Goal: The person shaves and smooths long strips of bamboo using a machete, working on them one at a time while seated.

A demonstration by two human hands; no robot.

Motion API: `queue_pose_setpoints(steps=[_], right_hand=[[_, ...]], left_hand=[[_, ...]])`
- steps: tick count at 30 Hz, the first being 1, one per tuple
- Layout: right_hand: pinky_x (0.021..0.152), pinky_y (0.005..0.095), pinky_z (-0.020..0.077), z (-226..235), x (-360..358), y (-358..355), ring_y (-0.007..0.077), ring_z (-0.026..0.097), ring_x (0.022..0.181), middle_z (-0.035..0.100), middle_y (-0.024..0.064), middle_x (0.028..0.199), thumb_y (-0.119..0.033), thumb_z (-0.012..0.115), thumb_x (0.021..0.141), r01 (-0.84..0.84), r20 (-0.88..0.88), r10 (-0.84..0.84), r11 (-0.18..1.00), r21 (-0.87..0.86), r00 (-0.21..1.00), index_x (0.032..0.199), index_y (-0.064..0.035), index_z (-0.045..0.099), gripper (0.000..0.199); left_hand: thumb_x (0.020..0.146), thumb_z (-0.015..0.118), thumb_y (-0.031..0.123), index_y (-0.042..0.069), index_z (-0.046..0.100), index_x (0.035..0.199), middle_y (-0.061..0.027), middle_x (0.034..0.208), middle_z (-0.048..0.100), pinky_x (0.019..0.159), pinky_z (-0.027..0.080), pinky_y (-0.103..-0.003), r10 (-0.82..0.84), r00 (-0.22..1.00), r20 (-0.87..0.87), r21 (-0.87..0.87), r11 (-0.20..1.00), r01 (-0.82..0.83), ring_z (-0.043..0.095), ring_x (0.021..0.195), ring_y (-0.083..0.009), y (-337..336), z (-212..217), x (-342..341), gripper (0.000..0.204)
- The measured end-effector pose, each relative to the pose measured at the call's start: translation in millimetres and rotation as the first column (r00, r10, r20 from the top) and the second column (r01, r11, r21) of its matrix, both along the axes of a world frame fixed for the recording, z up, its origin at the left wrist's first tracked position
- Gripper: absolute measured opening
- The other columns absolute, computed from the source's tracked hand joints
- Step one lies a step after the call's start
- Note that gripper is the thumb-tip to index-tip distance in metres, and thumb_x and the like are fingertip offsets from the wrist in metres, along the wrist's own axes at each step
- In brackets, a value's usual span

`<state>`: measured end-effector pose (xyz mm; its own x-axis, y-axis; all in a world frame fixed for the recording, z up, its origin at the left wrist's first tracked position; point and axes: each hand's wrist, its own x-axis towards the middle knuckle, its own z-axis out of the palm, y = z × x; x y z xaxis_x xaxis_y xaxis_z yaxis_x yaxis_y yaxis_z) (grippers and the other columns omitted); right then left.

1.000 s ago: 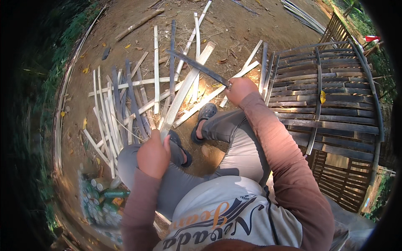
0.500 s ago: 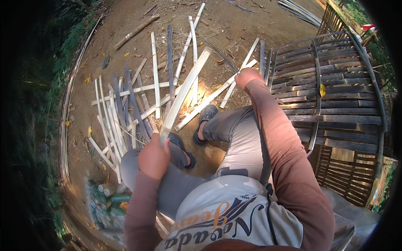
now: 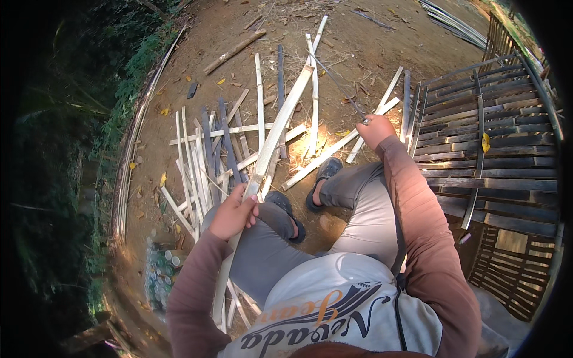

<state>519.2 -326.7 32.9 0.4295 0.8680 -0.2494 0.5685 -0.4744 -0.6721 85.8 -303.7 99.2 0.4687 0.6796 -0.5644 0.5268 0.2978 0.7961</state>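
My left hand (image 3: 236, 212) is closed around a long, pale split bamboo strip (image 3: 282, 122). The strip slants away from me, its far end over the pile and its near end passing below my hand beside my left thigh. Out to the right, my right hand (image 3: 377, 131) is wrapped around the handle of a long knife (image 3: 337, 83). Its thin dark blade points forward and left, apart from the strip, and the handle is mostly hidden in my fist. Beneath, pale and dark bamboo strips (image 3: 259, 101) lie crossed on the ground.
On the right stands a slatted bamboo platform (image 3: 453, 131), with a woven bamboo panel (image 3: 510, 268) below it. Plastic bottles (image 3: 160, 271) are heaped at the lower left. A wooden stick (image 3: 234, 52) lies farther out. Long poles (image 3: 134, 146) edge the ground before green plants.
My left hand has shifted along the bamboo strip, which now extends below it. My right hand and the knife have come slightly nearer me. The whole view has swung left.
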Motion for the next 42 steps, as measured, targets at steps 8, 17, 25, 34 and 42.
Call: queue_pose_setpoints(steps=[8, 17, 25, 34, 42], right_hand=[[0.072, 0.0489, 0.0573, 34.9, -120.4, -62.4, 0.0385, 0.071, 0.077, 0.071, 0.0160, 0.077, -0.029, 0.069, 0.083, -0.420, 0.245, 0.368, 0.882, 0.215, 0.897, 0.086, -0.0080, 0.072, 0.021], [0.075, 0.0480, 0.0591, 20.2, -159.8, -71.6, 0.0359, 0.073, 0.080, 0.073, 0.0152, 0.083, -0.031, 0.074, 0.081, -0.532, 0.268, 0.489, 0.839, 0.117, 0.830, 0.089, -0.0084, 0.072, 0.024], [0.079, 0.0475, 0.0583, -2.7, -127.8, -45.6, 0.0354, 0.073, 0.087, 0.074, 0.0146, 0.087, -0.033, 0.068, 0.088, -0.437, 0.333, 0.442, 0.895, -0.092, 0.833, 0.099, -0.0088, 0.074, 0.027], [0.088, 0.0465, 0.0575, 15.3, -131.4, -44.5, 0.0358, 0.072, 0.096, 0.076, 0.0155, 0.097, -0.035, 0.066, 0.089, -0.513, 0.245, 0.565, 0.822, -0.246, 0.788, 0.101, -0.0087, 0.076, 0.030], [0.090, 0.0463, 0.0563, 15.7, -120.8, -27.8, 0.0368, 0.071, 0.100, 0.076, 0.0154, 0.102, -0.036, 0.065, 0.089, -0.465, 0.258, 0.525, 0.846, -0.260, 0.811, 0.102, -0.0074, 0.076, 0.033]], left_hand=[[0.106, 0.054, 0.021, 0.000, 0.047, 0.144, -0.0031, 0.092, 0.059, 0.060, 0.048, -0.025, -0.091, 0.996, 0.013, -0.002, 0.996, 0.091, 0.054, 0.069, -0.0094, -3.4, -12.8, 1.2, 0.044], [0.104, 0.056, 0.015, -0.001, 0.048, 0.141, -0.0074, 0.104, 0.062, 0.085, 0.051, -0.030, -0.153, 0.985, 0.074, 0.232, 0.964, 0.132, 0.062, 0.092, -0.0145, -27.0, -41.0, 12.7, 0.041], [0.104, 0.057, 0.013, -0.002, 0.054, 0.131, -0.0178, 0.117, 0.066, 0.096, 0.048, -0.035, -0.148, 0.986, -0.079, 0.213, 0.964, 0.162, 0.062, 0.106, -0.0226, -24.6, -36.8, 8.3, 0.031], [0.103, 0.056, 0.010, 0.000, 0.055, 0.136, -0.0148, 0.117, 0.064, 0.097, 0.046, -0.034, -0.170, 0.985, -0.029, 0.295, 0.940, 0.171, 0.060, 0.106, -0.0209, -26.3, -44.2, 0.0, 0.034], [0.104, 0.054, 0.009, 0.000, 0.056, 0.138, -0.0154, 0.118, 0.067, 0.097, 0.047, -0.033, -0.142, 0.990, -0.016, 0.158, 0.977, 0.143, 0.062, 0.105, -0.0197, -25.4, -39.5, 1.8, 0.036]])
